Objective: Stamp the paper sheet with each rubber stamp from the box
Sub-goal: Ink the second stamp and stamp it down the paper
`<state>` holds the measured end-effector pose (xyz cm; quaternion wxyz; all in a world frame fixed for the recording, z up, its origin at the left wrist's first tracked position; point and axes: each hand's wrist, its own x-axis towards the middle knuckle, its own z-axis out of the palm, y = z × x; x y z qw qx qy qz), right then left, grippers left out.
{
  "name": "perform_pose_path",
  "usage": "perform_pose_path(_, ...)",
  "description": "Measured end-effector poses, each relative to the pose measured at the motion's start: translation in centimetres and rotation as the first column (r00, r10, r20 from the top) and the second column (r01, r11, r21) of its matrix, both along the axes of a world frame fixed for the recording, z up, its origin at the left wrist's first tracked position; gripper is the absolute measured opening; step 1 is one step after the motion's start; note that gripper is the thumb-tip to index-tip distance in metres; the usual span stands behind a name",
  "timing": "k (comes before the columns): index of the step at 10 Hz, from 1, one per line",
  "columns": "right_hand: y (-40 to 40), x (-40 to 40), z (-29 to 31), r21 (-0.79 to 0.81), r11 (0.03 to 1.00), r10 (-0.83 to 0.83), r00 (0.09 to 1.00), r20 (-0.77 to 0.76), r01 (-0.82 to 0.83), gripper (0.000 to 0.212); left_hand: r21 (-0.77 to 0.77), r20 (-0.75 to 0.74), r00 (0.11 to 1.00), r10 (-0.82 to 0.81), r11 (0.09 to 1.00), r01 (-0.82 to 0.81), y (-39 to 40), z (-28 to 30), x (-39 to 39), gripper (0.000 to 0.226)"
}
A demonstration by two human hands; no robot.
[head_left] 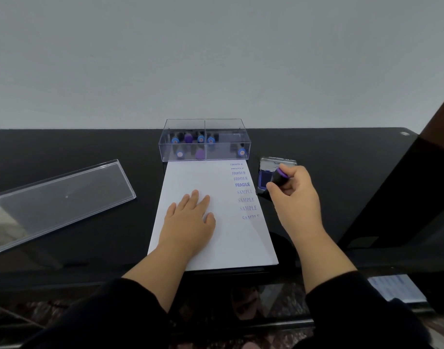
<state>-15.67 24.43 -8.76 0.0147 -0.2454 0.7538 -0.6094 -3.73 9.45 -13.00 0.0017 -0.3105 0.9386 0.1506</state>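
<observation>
Fingers [289, 187] of right hand [295, 197] pinch black purple-capped rubber stamp [279, 178] over blue ink pad [267, 177]; light, rigid, best gripped at handle. Left hand [188, 217] spread flat on thin, slide-prone white paper sheet [231, 238], before clear plastic box [204, 139].

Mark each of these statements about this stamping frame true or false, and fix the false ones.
1. The left hand lies flat on the paper sheet. True.
2. The right hand holds a stamp at the ink pad. True.
3. The clear box is empty. False: several stamps stand inside.
4. The lid is on the box. False: it lies on the table, to the left.
5. Prints on the sheet read FRAGILE and SAMPLE. True.
</observation>
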Motion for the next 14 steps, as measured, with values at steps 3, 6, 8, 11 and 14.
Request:
perform_pose_path(3, -0.04, -0.23, -0.34, 0.010, 1.000, 0.006, 1.000, -0.007, -0.006, 0.030, 0.001, -0.011, 1.000, 0.007, 1.000, -0.007, 0.07, -0.03, -0.02, 0.053)
perform_pose_path(6, 0.01, -0.39, -0.28, 0.026, 1.000, 0.007, 1.000, -0.010, -0.006, 0.030, -0.004, -0.014, 1.000, 0.012, 1.000, -0.012, -0.03, -0.26, -0.12, 0.053)
perform_pose_path(8, 0.06, -0.40, -0.38, 0.036, 0.999, 0.005, 1.000, -0.014, -0.005, 0.029, -0.001, -0.015, 1.000, 0.013, 1.000, -0.013, 0.01, -0.18, -0.10, 0.053)
perform_pose_path(11, 0.08, -0.47, -0.35, 0.046, 0.999, 0.001, 1.000, -0.006, -0.001, 0.029, 0.000, -0.018, 1.000, 0.011, 1.000, -0.011, -0.03, -0.19, -0.07, 0.053)
perform_pose_path(14, 0.30, -0.84, -0.42, 0.041, 0.999, -0.014, 1.000, 0.006, 0.014, 0.030, -0.009, -0.015, 1.000, 0.011, 1.000, -0.011, -0.06, -0.26, -0.09, 0.053)
